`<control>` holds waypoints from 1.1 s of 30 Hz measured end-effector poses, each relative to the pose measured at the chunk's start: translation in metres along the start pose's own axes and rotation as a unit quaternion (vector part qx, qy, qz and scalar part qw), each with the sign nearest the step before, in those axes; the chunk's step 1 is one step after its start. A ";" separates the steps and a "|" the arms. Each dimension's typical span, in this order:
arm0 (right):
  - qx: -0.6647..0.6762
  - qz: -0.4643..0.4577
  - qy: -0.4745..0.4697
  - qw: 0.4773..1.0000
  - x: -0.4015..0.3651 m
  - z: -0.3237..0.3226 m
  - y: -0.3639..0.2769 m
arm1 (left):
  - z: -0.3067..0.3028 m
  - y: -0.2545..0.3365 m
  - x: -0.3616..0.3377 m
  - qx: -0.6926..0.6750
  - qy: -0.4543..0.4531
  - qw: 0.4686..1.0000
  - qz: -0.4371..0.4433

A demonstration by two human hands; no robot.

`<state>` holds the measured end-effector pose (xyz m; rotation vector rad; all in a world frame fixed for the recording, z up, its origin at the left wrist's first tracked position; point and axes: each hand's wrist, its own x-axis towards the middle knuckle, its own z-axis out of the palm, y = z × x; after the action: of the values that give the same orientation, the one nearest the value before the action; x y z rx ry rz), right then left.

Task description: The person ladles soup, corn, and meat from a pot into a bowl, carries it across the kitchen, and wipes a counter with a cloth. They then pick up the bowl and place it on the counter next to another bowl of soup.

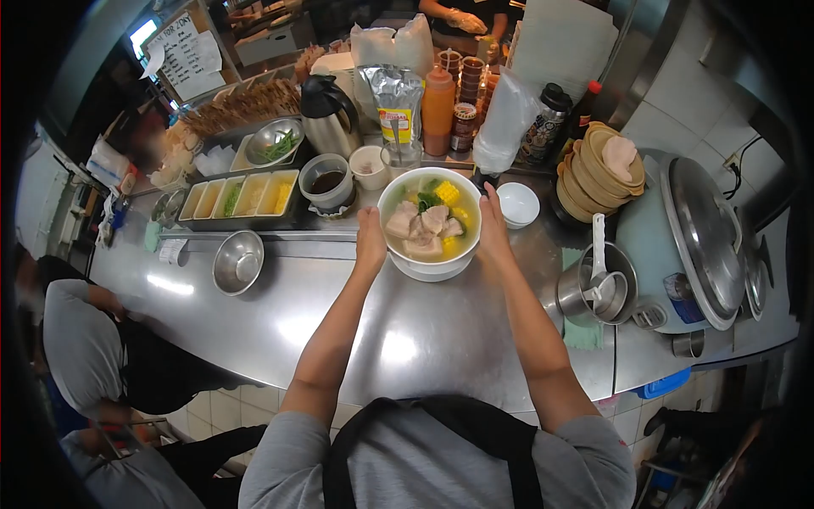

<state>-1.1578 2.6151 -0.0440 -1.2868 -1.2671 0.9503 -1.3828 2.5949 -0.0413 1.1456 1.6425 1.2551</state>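
Observation:
A white bowl of soup is held between my two hands above the steel counter. Chunks of meat, pieces of corn and green leaves lie in its pale broth. My left hand grips the bowl's left side, and my right hand grips the right side. Fingers of both hands are partly hidden behind the rim. Just right of my right hand sits a small white bowl. Beyond the soup bowl stand a white cup and a container of dark liquid.
A metal bowl and a tray of toppings are at left. On the right are a pot with ladles, stacked clay-coloured bowls and a large lidded cooker. Bottles and a thermal jug line the back. Co-workers stand left and behind the shelf.

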 end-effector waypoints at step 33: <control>0.102 0.307 0.082 0.943 -0.011 -0.008 -0.007 | -0.007 -0.010 0.002 -0.092 -0.050 0.983 -0.151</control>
<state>-1.1521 2.6021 -0.0377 -1.5891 -0.6145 1.3358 -1.3917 2.5939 -0.0499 0.7997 1.5236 1.1091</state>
